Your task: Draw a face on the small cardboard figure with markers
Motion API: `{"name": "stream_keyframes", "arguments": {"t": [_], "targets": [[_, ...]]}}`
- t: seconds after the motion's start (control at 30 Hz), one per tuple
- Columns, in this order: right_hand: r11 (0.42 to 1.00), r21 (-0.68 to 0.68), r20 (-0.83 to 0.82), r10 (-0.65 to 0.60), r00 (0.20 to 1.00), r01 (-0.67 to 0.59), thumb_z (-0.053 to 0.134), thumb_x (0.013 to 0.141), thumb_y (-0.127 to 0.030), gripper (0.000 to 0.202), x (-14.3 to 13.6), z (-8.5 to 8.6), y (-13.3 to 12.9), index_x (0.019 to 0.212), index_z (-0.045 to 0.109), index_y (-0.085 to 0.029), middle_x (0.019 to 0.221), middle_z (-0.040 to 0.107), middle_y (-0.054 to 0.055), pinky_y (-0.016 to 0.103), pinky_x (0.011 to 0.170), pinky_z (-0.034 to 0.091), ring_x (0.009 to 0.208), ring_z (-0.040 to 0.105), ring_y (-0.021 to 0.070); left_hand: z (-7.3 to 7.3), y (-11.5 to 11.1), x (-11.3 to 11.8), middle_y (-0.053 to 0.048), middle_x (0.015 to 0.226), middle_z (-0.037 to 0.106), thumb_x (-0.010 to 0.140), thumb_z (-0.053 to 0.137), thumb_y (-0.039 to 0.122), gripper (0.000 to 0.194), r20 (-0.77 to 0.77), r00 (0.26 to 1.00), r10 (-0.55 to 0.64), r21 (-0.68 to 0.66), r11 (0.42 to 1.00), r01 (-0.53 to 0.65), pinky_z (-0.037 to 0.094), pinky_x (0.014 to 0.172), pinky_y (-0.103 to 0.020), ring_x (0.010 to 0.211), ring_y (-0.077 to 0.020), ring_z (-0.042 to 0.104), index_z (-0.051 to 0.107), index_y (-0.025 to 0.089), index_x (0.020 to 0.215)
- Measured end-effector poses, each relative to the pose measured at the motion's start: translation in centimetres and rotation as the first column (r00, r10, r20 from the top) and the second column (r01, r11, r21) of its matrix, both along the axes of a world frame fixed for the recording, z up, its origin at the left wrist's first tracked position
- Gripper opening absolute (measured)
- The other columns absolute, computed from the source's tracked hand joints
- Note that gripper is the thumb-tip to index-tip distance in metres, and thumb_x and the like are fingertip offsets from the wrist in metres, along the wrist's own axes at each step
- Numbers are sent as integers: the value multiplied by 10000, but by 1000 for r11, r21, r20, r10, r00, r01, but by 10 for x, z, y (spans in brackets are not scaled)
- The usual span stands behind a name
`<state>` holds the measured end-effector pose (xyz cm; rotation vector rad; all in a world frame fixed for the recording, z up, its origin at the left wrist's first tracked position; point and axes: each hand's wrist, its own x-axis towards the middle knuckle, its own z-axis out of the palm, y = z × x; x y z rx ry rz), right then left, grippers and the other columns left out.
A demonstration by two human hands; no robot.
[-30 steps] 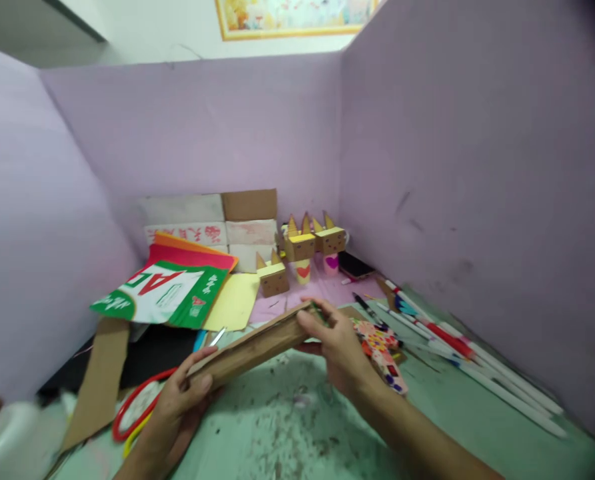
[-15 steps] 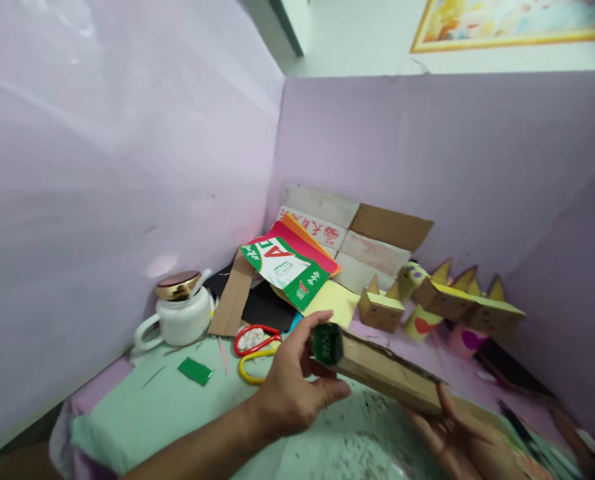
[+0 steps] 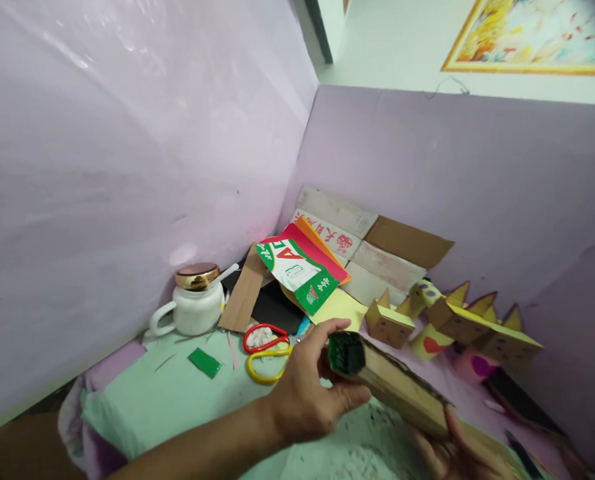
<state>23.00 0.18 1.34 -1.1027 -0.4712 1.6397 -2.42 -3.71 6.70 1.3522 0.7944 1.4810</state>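
Note:
A long angular cardboard tube [image 3: 405, 385] slants across the lower right, its near end closed by a dark green cap-like piece [image 3: 346, 354]. My left hand [image 3: 311, 387] curls round this end, index finger above and thumb below; part of its fingers is hidden behind the tube. Farther along, my right hand [image 3: 460, 443] grips the tube from below, thumb on the near side, and is partly cut off by the frame's bottom edge. Just left of my left hand, scissors [image 3: 267, 353] with one red and one yellow handle loop lie on the table.
A white lidded mug [image 3: 196, 310], a green scrap [image 3: 205, 363] and a cardboard strip [image 3: 245, 290] lie to the left. Coloured paper [image 3: 302, 270] and a flattened carton [image 3: 372, 257] are behind. Spiked cardboard figures [image 3: 470, 320] stand right, near a dark pen-like tool [image 3: 522, 453]. Purple walls [image 3: 427, 153] enclose the table.
The camera has turned a little, so the whole scene sits farther right in view. Both hands keep their hold on the cardboard tube, with little other visible change.

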Motion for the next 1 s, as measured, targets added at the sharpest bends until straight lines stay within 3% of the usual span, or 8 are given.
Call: {"name": "stream_keyframes", "arguments": {"t": [0.13, 0.3, 0.5, 0.6, 0.73, 0.83, 0.9, 1.0], "targets": [[986, 77, 140, 138, 980, -150, 860, 607, -450, 465, -8, -9, -3, 957, 709, -183, 1120, 707, 110, 390, 845, 605, 1096, 635, 327, 5, -4, -1, -59, 896, 586, 635, 758, 327, 490, -96, 980, 174, 131, 978, -161, 467, 612, -257, 724, -158, 546, 559, 149, 1046], [948, 300, 391, -22, 920, -105, 861, 621, -411, 562, -10, -14, -9, 1127, 677, -248, 1252, 645, 96, 401, 956, 529, 1253, 515, 325, 10, -4, -7, -44, 853, 566, 628, 751, 322, 399, -120, 949, 293, 119, 953, -279, 420, 512, -226, 631, -121, 502, 551, 154, 929], [896, 405, 565, -87, 821, -184, 821, 649, -476, 515, -13, 7, -1, 1097, 710, -246, 1273, 630, 102, 434, 1056, 419, 1236, 522, 341, 15, 3, -17, -43, 917, 598, 630, 746, 267, 448, -148, 974, 172, 174, 974, -145, 442, 566, -231, 685, -135, 540, 599, 158, 1039], [791, 481, 591, 25, 806, -377, 727, 736, -568, 525, -28, 37, 6, 1149, 687, -247, 1300, 607, 118, 475, 1074, 367, 1232, 521, 331, 22, 12, -26, -45, 1019, 635, 628, 739, 233, 517, -205, 978, 20, 221, 975, 27, 445, 658, -247, 811, -174, 576, 623, 198, 1131], [535, 471, 591, 400, 701, -702, 721, 693, -645, 748, -58, 78, 9, 1300, 588, -230, 1316, 584, 128, 512, 1046, 356, 1222, 514, 346, 31, 32, -32, -47, 1104, 647, 671, 737, 307, 568, -185, 947, -264, 86, 955, 284, 447, 796, -308, 977, -239, 585, 619, 252, 1224], [407, 513, 524, 548, 651, -756, 702, 700, -653, 783, -70, 86, 11, 1320, 568, -193, 1265, 605, 121, 494, 1025, 368, 1175, 539, 337, 38, 45, -29, -65, 1155, 634, 699, 721, 342, 588, -134, 893, -430, -16, 902, 432, 470, 778, -330, 990, -261, 598, 590, 270, 1268], [456, 549, 453, 542, 708, -700, 701, 713, -623, 741, -71, 80, 13, 1301, 581, -189, 1197, 633, 114, 471, 988, 404, 1093, 586, 316, 45, 48, -23, -79, 1241, 587, 710, 701, 324, 568, -190, 911, -367, 6, 927, 375, 481, 767, -319, 1026, -261, 582, 587, 263, 1263], [572, 574, 385, 443, 810, -586, 693, 733, -601, 679, -66, 68, 16, 1274, 595, -202, 1069, 673, 103, 441, 902, 460, 956, 633, 289, 57, 46, -8, -81, 1193, 579, 705, 675, 264, 406, -369, 929, 27, 199, 979, 51, 452, 652, -246, 875, -177, 562, 650, 203, 1106]]}}
